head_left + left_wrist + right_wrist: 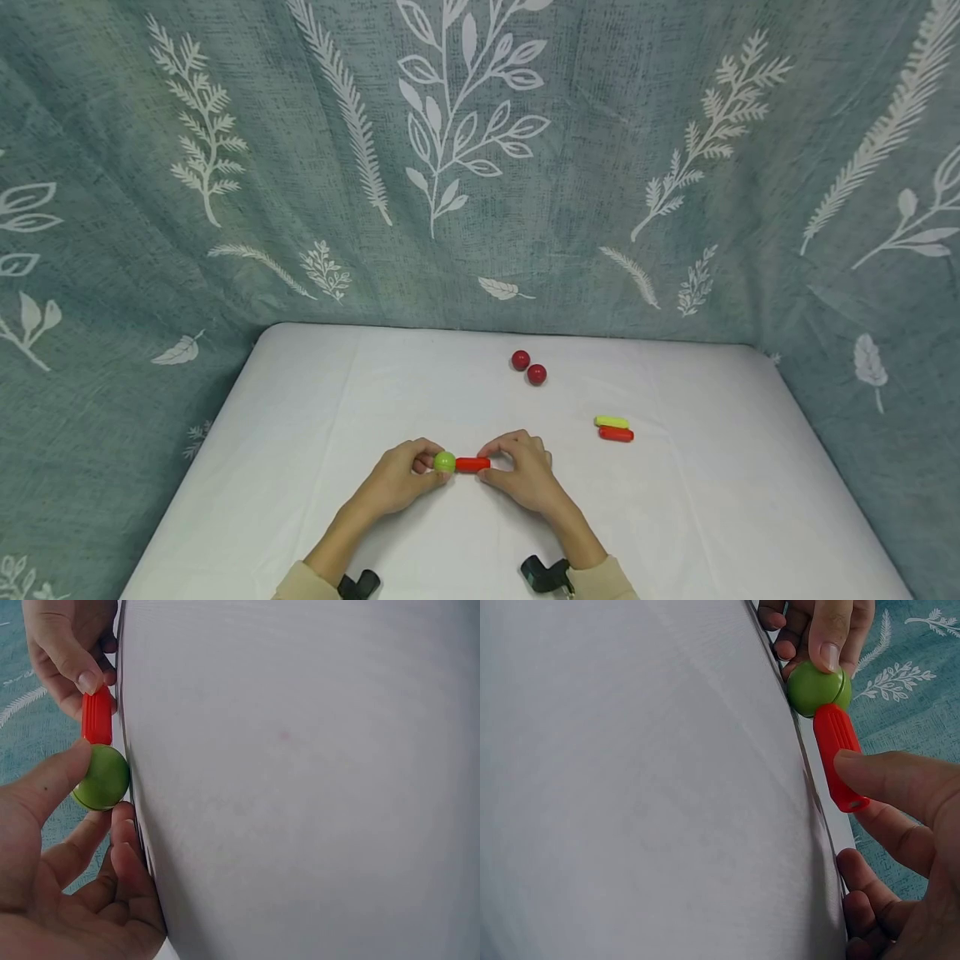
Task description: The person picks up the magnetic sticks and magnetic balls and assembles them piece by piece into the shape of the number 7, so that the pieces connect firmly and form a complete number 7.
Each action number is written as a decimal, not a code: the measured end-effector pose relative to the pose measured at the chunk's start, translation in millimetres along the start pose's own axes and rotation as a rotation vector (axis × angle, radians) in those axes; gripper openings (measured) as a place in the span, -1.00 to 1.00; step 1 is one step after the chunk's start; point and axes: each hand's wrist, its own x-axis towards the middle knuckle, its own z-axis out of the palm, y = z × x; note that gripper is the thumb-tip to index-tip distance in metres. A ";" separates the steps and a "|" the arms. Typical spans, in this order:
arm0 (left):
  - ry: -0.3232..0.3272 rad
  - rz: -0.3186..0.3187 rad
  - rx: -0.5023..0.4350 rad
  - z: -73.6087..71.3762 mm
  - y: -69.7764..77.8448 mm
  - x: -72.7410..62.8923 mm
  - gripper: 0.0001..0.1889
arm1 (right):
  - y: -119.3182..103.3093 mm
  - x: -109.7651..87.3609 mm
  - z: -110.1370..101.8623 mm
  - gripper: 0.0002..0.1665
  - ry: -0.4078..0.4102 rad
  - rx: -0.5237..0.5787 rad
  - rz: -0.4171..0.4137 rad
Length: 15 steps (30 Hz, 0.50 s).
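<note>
Between thumb and fingers my left hand [400,477] pinches a green ball [445,462], which has a seam line around it in the wrist views. My right hand [525,472] pinches a ridged red plastic stick [472,465] near its right end. Ball and stick meet end to end, the stick's left end against the ball. In the right wrist view the red stick [838,757] shows a small hole in its free end. Whether its other end sits inside the green ball [103,778] or only touches it, I cannot tell.
Two dark red balls [536,374] lie near the back edge of the white table [390,383]. To the right, a yellow-green stick [612,422] lies beside another red stick [617,434]. A teal leaf-patterned cloth [570,167] hangs behind the table.
</note>
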 end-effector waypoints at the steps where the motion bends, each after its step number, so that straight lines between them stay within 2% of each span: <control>1: 0.001 0.000 0.002 -0.3 0.6 0.0 -0.67 | 0.2 0.3 0.1 -0.82 0.003 -0.001 0.000; 12: 0.010 -0.002 0.008 -0.4 1.9 -1.5 -0.67 | 0.6 0.6 0.2 -0.82 0.027 -0.002 -0.006; 15: -0.001 -0.006 -0.004 1.0 1.2 -2.1 -0.66 | 0.4 -0.6 -4.2 -0.83 0.026 0.030 -0.004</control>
